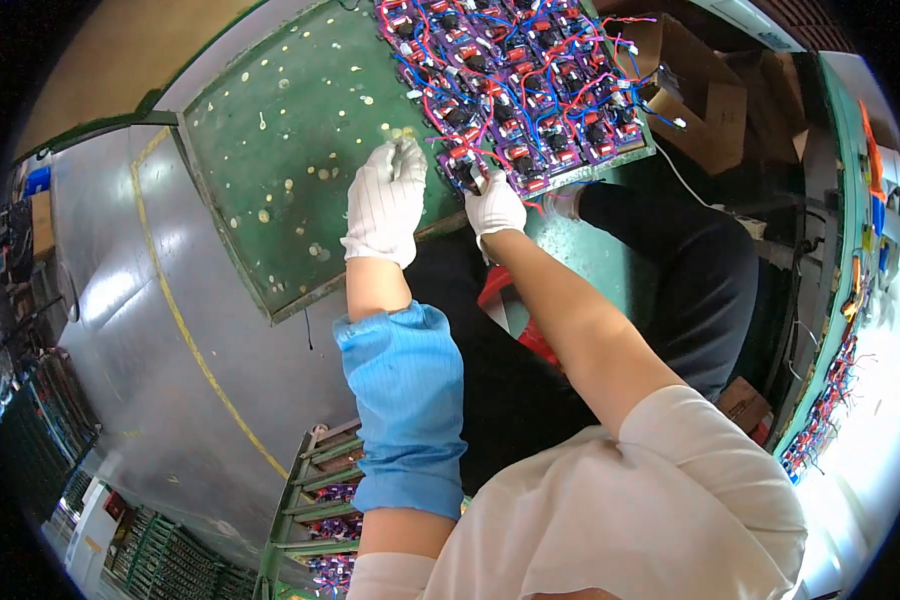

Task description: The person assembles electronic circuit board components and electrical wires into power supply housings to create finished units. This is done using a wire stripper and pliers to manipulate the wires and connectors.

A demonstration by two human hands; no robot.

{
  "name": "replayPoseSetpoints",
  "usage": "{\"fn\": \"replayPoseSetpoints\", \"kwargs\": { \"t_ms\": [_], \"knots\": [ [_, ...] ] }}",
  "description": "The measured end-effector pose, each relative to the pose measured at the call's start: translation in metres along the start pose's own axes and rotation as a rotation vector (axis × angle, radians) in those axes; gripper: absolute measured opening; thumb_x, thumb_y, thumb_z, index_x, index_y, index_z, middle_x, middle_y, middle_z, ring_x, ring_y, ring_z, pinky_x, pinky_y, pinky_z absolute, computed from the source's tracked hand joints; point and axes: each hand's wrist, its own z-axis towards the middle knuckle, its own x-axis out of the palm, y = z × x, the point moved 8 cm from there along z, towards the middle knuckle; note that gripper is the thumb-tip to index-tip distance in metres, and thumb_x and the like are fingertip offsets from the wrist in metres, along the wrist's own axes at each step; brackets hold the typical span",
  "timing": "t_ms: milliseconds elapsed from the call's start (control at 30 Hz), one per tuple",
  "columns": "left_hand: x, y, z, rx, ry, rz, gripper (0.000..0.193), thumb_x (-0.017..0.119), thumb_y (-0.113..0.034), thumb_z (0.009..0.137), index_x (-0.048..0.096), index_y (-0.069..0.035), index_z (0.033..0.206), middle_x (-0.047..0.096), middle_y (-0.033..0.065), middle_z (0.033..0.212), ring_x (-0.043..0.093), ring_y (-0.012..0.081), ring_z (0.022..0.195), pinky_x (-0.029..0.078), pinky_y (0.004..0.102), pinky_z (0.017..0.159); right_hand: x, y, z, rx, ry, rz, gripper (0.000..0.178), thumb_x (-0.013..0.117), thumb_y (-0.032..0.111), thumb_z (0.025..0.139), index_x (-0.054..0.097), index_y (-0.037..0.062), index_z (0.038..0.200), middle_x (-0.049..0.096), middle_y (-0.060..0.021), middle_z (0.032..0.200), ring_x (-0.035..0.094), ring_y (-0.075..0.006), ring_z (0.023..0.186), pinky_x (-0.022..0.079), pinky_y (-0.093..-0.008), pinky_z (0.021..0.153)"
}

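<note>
A grey floor (260,385) with a yellow line runs down the left side. Beside it stands the green tabletop (270,150), its left part dotted with pale spots. A block of purple circuit boards (530,95), set edge to edge in rows, covers the far right part and reaches the near edge. A cardboard box (705,115) is beyond them on the right; near and left, a green rack (282,515) carries more boards. A blue sleeve cover (405,400) wraps the left forearm.

The left hand (385,205), in a white glove, is over the tabletop just left of the block, its fingers curled and drawn close together; whether they pinch anything cannot be told. The gloved right hand (496,207) is at the near left corner of the block, fingers narrow against the corner board (456,160); their grip is too hidden to make out.

The work seems to be under way at that corner. The boards already lie in rows with parts and red wires (630,19) on them, but which are finished and how many remain cannot be judged.
</note>
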Motion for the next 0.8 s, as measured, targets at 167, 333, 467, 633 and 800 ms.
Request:
{"fn": "replayPoseSetpoints", "kwargs": {
  "t_ms": [167,333,467,633,800],
  "knots": [
    [0.005,-0.005,0.002,0.042,0.053,0.041,0.038,0.053,-0.028,0.09,0.056,0.002,0.114,0.058,0.0015,0.077,0.056,0.0088,0.065,0.044,0.0223,0.057,0.005,-0.026,0.004,0.003,-0.104,0.139,0.043,0.063,0.036,0.077,0.048,0.0061,0.105,0.065,-0.0188,0.084,0.063,-0.0354,0.08,0.048,-0.0434,0.071],
    [-0.002,-0.007,-0.001,-0.029,0.039,0.053,0.043,0.052,-0.037,0.085,0.06,-0.001,0.107,0.064,0.0222,0.093,0.061,0.0368,0.092,0.047,0.0397,0.08,0.003,-0.015,0.003,0.105,0.021,-0.018,0.047,0.064,0.039,0.078,0.047,0.005,0.106,0.065,-0.0188,0.084,0.064,-0.0351,0.081,0.049,-0.0432,0.071],
    [-0.005,-0.001,0.004,-0.025,0.028,0.026,0.044,0.052,-0.039,0.086,0.06,-0.001,0.108,0.063,0.0223,0.097,0.06,0.0348,0.096,0.046,0.0389,0.081,0.003,-0.002,-0.005,-0.023,0.204,0.051,0.081,0.067,0.041,0.075,0.025,-0.0028,0.129,0.061,-0.0185,0.11,0.059,-0.0326,0.1,0.046,-0.0399,0.083],
    [0.011,-0.004,-0.006,-0.156,0.117,-0.451,0.036,0.053,-0.023,0.091,0.054,0.001,0.118,0.06,0.0074,0.102,0.056,0.0144,0.086,0.047,0.0292,0.078,-0.063,-0.008,-0.051,-0.33,0.095,0.209,0.08,0.072,0.034,0.071,0.03,0.011,0.134,0.062,-0.0147,0.096,0.061,-0.0309,0.084,0.049,-0.0386,0.077],
    [-0.002,0.026,0.007,-0.228,0.176,-0.209,0.05,0.052,-0.035,0.09,0.047,-0.002,0.127,0.061,0.01,0.098,0.06,0.0155,0.076,0.047,0.0253,0.065,-0.187,-0.04,-0.099,-0.524,-0.003,0.363,0.036,0.059,0.031,0.081,0.053,0.0079,0.107,0.061,-0.0157,0.089,0.06,-0.0324,0.083,0.049,-0.0394,0.072]
  ]
}}
